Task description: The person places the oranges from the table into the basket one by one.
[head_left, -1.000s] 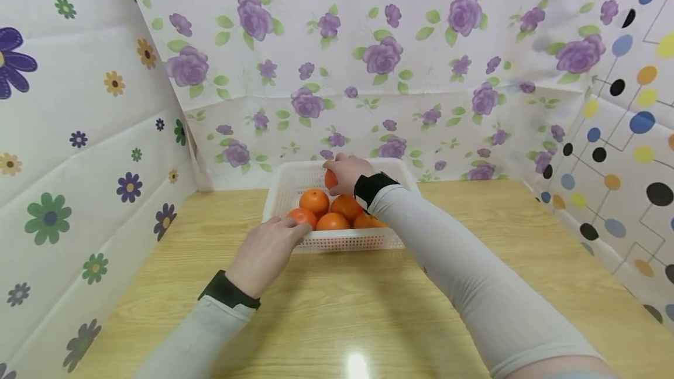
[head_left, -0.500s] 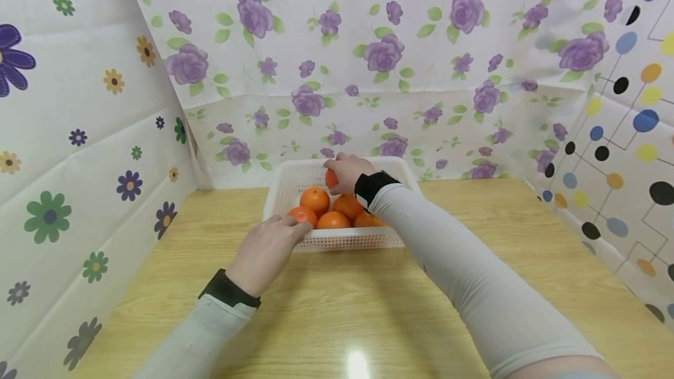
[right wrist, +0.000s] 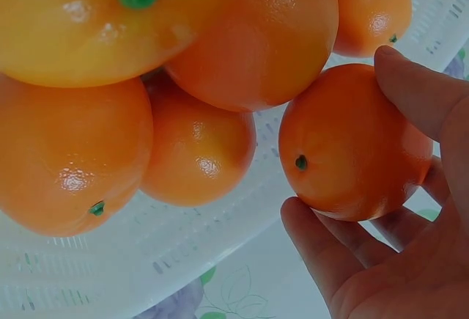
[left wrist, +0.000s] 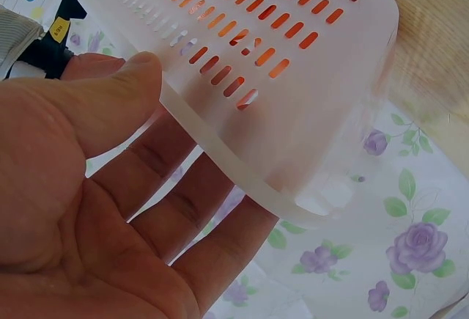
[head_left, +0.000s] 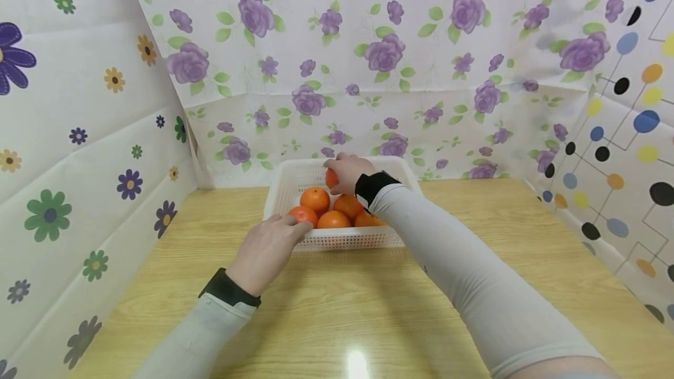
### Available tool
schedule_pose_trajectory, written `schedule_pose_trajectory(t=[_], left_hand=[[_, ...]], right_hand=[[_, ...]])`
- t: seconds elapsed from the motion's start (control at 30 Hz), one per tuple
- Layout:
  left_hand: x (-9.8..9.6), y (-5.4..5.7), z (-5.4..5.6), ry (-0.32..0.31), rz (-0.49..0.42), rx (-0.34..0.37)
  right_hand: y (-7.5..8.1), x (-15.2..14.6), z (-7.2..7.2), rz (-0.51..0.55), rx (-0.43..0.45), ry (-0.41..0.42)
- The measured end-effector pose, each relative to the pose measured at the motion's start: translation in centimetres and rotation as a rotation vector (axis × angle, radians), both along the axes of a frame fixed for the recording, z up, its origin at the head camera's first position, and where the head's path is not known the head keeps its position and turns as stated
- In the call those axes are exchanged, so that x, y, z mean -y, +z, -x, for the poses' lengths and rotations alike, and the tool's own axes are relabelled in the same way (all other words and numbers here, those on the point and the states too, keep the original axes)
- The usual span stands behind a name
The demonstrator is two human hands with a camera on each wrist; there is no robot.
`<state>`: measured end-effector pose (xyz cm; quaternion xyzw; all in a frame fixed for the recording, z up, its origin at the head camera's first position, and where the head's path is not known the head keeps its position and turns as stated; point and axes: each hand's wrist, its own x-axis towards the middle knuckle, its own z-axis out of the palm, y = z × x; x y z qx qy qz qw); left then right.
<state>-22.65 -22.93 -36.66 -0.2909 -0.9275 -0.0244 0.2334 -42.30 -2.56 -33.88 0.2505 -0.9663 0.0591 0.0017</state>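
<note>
A white perforated plastic basket point(head_left: 363, 241) stands on the table with several oranges in it, each smooth with a small green stem mark. My left hand point(head_left: 271, 247) holds the basket's near left rim, its thumb on the outer side and the fingers reaching over the edge, as the left wrist view shows. Toward the back of the basket my right hand point(head_left: 351, 173) grips one orange point(right wrist: 352, 143) between thumb and fingers. Another orange point(head_left: 315, 200) lies just in front of it. My right wrist hides part of the fruit at the right.
The wooden table point(head_left: 337, 303) reaches out in front of the basket and to both sides. A flowered cloth point(head_left: 326, 63) hangs close behind the basket. Patterned sheets stand along the left and right sides.
</note>
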Motion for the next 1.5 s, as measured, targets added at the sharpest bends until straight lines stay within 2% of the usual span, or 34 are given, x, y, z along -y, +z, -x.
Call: schedule_pose_trajectory(t=[0.57, 1.1, 1.33, 1.5], left_hand=[[-0.1, 0.1, 0.0, 0.009, 0.008, 0.020], [-0.1, 0.1, 0.0, -0.004, 0.009, -0.018], [-0.1, 0.1, 0.0, -0.003, 0.004, 0.002], [0.0, 0.1, 0.0, -0.002, 0.004, -0.012]], right_hand=[[0.7, 0.1, -0.9, -0.023, 0.011, -0.011], [0.5, -0.1, -1.2, -0.045, 0.011, -0.028], [0.3, -0.4, -1.2, -0.022, 0.024, -0.032], [0.7, -0.5, -1.4, -0.024, 0.029, -0.048]])
